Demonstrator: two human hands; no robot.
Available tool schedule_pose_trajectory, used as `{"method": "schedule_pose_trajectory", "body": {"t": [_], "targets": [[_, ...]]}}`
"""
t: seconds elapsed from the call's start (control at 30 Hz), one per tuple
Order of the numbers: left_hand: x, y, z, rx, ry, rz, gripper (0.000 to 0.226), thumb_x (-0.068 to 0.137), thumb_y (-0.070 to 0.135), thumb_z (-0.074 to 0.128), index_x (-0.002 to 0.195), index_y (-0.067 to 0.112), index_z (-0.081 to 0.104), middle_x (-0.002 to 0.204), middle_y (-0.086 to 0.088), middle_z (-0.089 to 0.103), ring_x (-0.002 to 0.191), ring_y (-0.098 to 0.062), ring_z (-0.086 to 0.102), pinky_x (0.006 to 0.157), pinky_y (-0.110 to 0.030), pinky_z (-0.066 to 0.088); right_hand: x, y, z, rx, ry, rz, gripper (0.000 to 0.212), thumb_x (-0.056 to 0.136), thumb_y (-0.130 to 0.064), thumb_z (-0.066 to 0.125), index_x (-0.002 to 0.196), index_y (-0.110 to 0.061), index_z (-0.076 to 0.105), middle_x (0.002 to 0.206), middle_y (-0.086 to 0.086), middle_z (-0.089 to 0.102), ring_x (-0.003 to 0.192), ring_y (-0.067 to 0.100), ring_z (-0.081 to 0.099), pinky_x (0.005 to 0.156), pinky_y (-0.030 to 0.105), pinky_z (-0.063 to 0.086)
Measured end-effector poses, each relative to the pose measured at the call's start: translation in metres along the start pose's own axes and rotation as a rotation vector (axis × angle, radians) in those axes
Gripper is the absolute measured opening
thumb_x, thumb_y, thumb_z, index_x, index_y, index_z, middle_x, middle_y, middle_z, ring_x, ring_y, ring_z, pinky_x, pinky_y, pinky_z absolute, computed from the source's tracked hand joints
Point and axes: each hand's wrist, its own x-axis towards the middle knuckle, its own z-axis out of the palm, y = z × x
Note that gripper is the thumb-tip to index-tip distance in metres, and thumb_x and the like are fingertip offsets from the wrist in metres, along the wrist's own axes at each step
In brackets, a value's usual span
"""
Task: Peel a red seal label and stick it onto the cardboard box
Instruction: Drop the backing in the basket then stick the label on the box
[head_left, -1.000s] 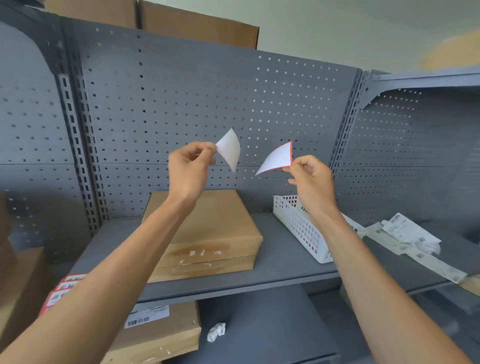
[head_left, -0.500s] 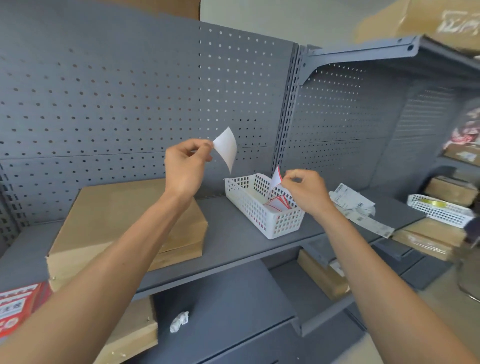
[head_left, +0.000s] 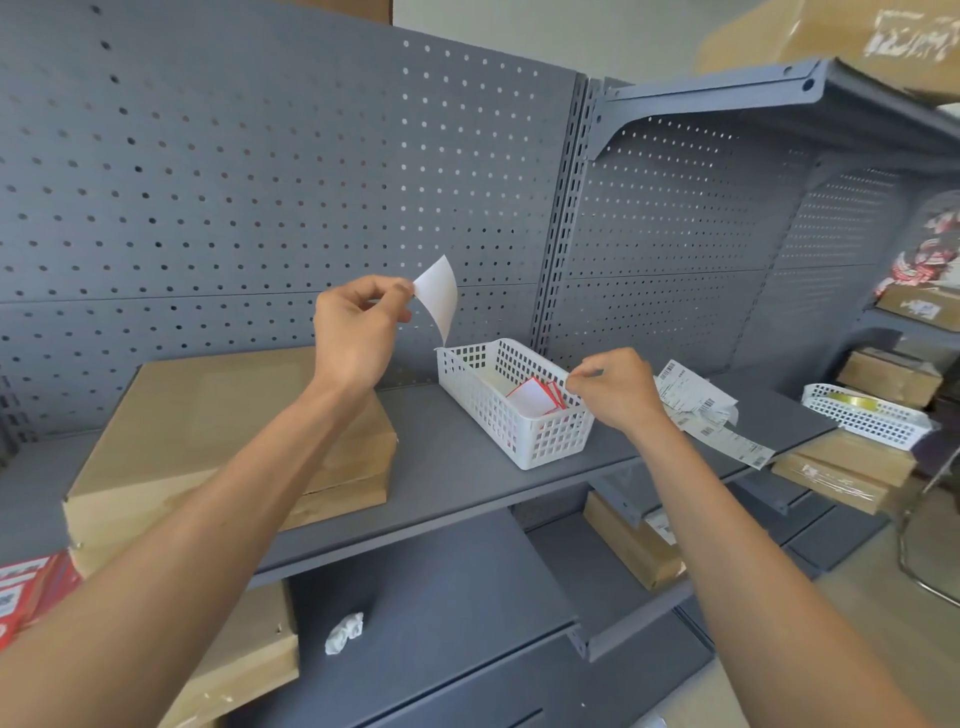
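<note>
- Up front, left hand raised before the pegboard, thumb and forefinger pinched on one corner of a white label; label curled, hanging free in the air, white side showing, no red visible on it.
- Right hand lower, over the near right rim of the basket, fingertips drawn together; whether anything is caught between them cannot be told.
- Inside the basket, red-edged sheets stacked at a tilt, just beside the right fingertips.
- Basket white, slotted, standing on the grey shelf, right of the box and apart from it.
- Box flat, brown, on the same shelf, under the left forearm; label well above it, not touching.
- Right of the basket, barcode slips strewn on the shelf, partly over its front edge.
- Below, a crumpled white scrap on the lower shelf.
</note>
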Motion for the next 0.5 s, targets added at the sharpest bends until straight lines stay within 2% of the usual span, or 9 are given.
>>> {"method": "schedule_pose_trajectory", "body": {"t": [0.07, 0.13, 0.2, 0.27, 0.33, 0.43, 0.5], "targets": [[-0.001, 0.000, -0.001, 0.008, 0.006, 0.001, 0.021, 0.094, 0.022, 0.065, 0.074, 0.024, 0.073, 0.097, 0.006, 0.078, 0.076, -0.009, 0.070, 0.069, -0.026, 0.046, -0.002, -0.002, 0.001, 0.011, 0.047, -0.040, 0.026, 0.082, -0.012, 0.056, 0.062, -0.011, 0.072, 0.062, 0.005, 0.067, 0.068, 0.020, 0.058, 0.079, 0.039, 0.056], [-0.002, 0.001, -0.003, 0.025, 0.015, 0.016, 0.022, 0.093, 0.023, 0.065, 0.072, 0.025, 0.073, 0.092, 0.007, 0.077, 0.078, -0.011, 0.069, 0.067, -0.024, 0.045, -0.006, -0.012, 0.002, 0.062, 0.102, -0.103, 0.025, 0.086, -0.016, 0.056, 0.076, -0.010, 0.077, 0.078, 0.008, 0.077, 0.078, 0.023, 0.068, 0.083, 0.041, 0.058], [-0.005, 0.001, -0.006, 0.043, 0.027, 0.030, 0.020, 0.092, 0.024, 0.065, 0.074, 0.024, 0.074, 0.087, 0.008, 0.077, 0.078, -0.014, 0.069, 0.066, -0.021, 0.046, -0.015, -0.035, 0.003, 0.157, 0.120, -0.182, 0.022, 0.090, -0.017, 0.059, 0.087, -0.007, 0.078, 0.090, 0.008, 0.079, 0.094, 0.027, 0.072, 0.085, 0.037, 0.056], [-0.008, 0.001, -0.008, 0.066, 0.046, 0.054, 0.018, 0.092, 0.023, 0.065, 0.078, 0.022, 0.075, 0.086, 0.012, 0.076, 0.077, -0.015, 0.068, 0.066, -0.017, 0.050, -0.025, -0.065, 0.006, 0.271, 0.101, -0.264, 0.019, 0.091, -0.019, 0.063, 0.087, -0.009, 0.080, 0.085, 0.000, 0.079, 0.089, 0.020, 0.074, 0.081, 0.030, 0.056], [-0.011, 0.003, -0.011, 0.095, 0.070, 0.086, 0.017, 0.092, 0.022, 0.065, 0.079, 0.021, 0.076, 0.085, 0.014, 0.076, 0.075, -0.012, 0.067, 0.069, -0.019, 0.052, -0.034, -0.093, 0.012, 0.333, 0.056, -0.326, 0.019, 0.091, -0.023, 0.065, 0.083, -0.013, 0.079, 0.078, -0.005, 0.077, 0.079, 0.018, 0.072, 0.078, 0.030, 0.056], [-0.020, 0.006, -0.017, 0.180, 0.095, 0.178, 0.019, 0.094, 0.022, 0.066, 0.076, 0.026, 0.072, 0.082, 0.013, 0.072, 0.067, 0.004, 0.060, 0.069, -0.012, 0.046, -0.039, -0.123, 0.028, 0.363, 0.020, -0.404, 0.027, 0.091, -0.027, 0.065, 0.078, -0.005, 0.074, 0.078, 0.012, 0.075, 0.078, 0.032, 0.069, 0.076, 0.043, 0.057], [-0.025, 0.006, -0.021, 0.272, 0.093, 0.288, 0.019, 0.094, 0.022, 0.065, 0.077, 0.023, 0.072, 0.084, 0.013, 0.071, 0.074, 0.004, 0.062, 0.071, -0.014, 0.044, -0.037, -0.135, 0.038, 0.397, 0.016, -0.415, 0.032, 0.091, -0.031, 0.066, 0.076, -0.004, 0.073, 0.075, 0.014, 0.073, 0.071, 0.031, 0.067, 0.076, 0.050, 0.058]]}}
